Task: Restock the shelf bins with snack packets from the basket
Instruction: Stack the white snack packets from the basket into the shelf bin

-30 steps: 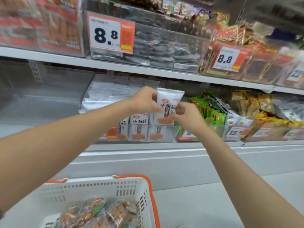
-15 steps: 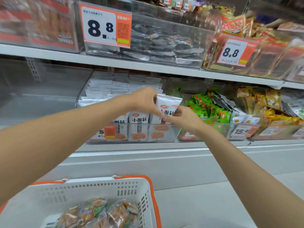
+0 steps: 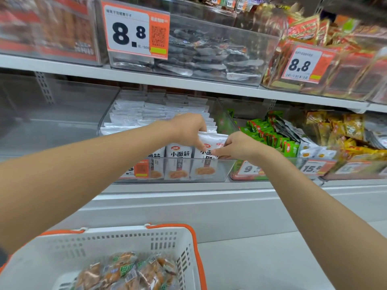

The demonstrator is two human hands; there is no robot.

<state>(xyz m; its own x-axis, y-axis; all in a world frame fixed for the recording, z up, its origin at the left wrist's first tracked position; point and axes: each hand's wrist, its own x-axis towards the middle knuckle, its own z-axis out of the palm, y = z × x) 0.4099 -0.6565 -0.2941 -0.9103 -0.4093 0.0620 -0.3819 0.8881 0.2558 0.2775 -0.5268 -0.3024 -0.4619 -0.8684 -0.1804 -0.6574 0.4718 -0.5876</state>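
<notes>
A white snack packet (image 3: 213, 141) with black characters stands at the front right of a clear shelf bin (image 3: 209, 170) full of like white packets. My left hand (image 3: 189, 130) grips its upper left edge from above. My right hand (image 3: 236, 147) pinches its right side, fingers across its front. The packet's lower half sits behind the bin's front wall. Below at the left is the white basket (image 3: 125, 239) with orange rim, holding several orange-brown packets (image 3: 127, 271).
To the right stand bins of green packets (image 3: 270, 135) and yellow packets (image 3: 343, 130). An empty clear bin (image 3: 52, 122) lies at the left. The upper shelf carries a bin of silver packets (image 3: 209, 53) behind an 8.8 price tag (image 3: 136, 30).
Both hands have lowered the white packet from above the bin down into its front right row. The camera has moved closer to the shelf.
</notes>
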